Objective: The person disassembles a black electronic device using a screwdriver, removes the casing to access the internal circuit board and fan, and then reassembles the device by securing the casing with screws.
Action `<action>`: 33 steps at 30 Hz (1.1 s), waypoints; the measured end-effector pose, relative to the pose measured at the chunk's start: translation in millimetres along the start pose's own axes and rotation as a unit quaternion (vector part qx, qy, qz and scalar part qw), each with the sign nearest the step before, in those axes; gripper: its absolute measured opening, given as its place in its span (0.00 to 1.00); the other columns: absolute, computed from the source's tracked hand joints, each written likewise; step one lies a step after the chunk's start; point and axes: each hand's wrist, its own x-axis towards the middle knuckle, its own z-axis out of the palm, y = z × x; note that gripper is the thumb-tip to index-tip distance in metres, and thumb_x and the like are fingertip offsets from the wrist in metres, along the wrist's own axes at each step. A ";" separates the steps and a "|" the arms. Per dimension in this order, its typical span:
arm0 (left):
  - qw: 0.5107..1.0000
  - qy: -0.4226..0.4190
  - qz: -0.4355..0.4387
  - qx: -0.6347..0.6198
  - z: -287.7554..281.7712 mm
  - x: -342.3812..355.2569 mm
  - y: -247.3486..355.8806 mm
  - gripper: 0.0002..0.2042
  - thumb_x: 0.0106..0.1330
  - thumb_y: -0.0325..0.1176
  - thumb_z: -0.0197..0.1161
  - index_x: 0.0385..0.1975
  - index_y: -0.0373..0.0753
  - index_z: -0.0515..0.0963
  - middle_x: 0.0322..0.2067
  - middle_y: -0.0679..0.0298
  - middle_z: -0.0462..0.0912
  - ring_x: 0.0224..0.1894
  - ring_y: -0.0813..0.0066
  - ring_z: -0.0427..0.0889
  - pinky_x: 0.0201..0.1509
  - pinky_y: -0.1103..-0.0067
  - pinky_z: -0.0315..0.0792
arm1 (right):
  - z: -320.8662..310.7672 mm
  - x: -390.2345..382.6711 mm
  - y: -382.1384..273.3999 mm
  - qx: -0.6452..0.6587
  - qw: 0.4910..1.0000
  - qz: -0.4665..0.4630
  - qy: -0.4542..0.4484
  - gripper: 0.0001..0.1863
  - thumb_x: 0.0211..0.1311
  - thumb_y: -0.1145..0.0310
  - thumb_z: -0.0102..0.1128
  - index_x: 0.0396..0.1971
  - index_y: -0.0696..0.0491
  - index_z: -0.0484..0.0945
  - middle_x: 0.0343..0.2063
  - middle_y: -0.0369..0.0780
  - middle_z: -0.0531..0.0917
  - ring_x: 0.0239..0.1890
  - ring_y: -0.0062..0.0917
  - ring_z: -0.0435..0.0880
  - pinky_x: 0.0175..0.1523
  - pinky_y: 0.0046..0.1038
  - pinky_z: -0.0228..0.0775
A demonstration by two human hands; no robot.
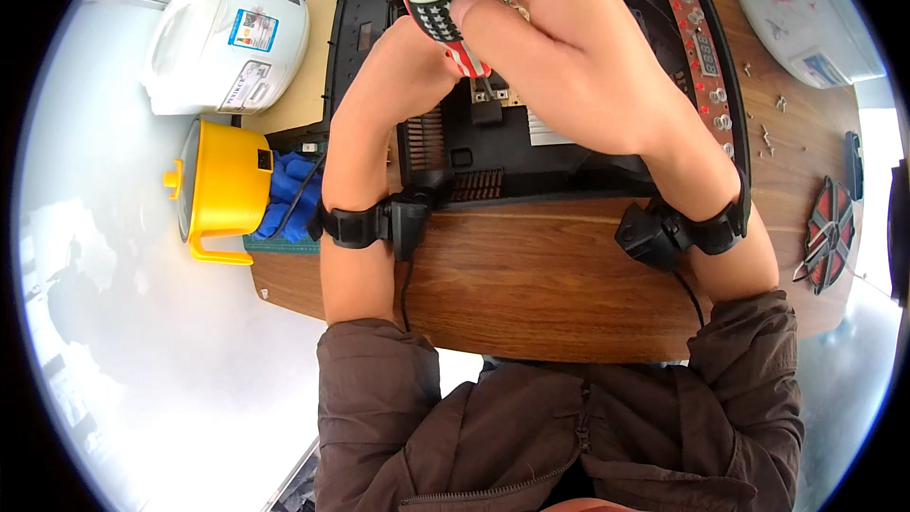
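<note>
My right hand (559,47) grips a screwdriver (431,5) with a white-capped handle, a starred dark band and red stripes. Its shaft points down at a small circuit board (498,95) with a black part, inside an opened black appliance housing (559,180). Behind and left of the handle my left hand (412,71) is closed, its fingertips hidden by the tool and my right hand. A strip board (711,95) with a display and clear buttons runs along the housing's right side. Each of my forearms wears a strapped black device.
A white cooker (199,47), yellow pot (223,185) and blue cloth (289,199) are at the left, near a beige board (289,104). At the right are a translucent bin (787,19), scattered screws (766,137) and a red-black fan part (827,232) on the wooden table (531,284).
</note>
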 end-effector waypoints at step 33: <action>0.999 0.003 -0.022 0.029 -1.9 3.3 1.4 0.06 0.63 0.28 0.67 0.37 0.34 0.82 0.31 0.49 0.85 0.38 0.45 0.84 0.41 0.65 0.78 | -9.1 12.7 -11.9 -0.040 0.989 0.133 -0.049 0.26 0.65 0.77 0.59 0.63 0.59 0.70 0.45 0.46 0.81 0.35 0.27 0.80 0.41 0.29 0.75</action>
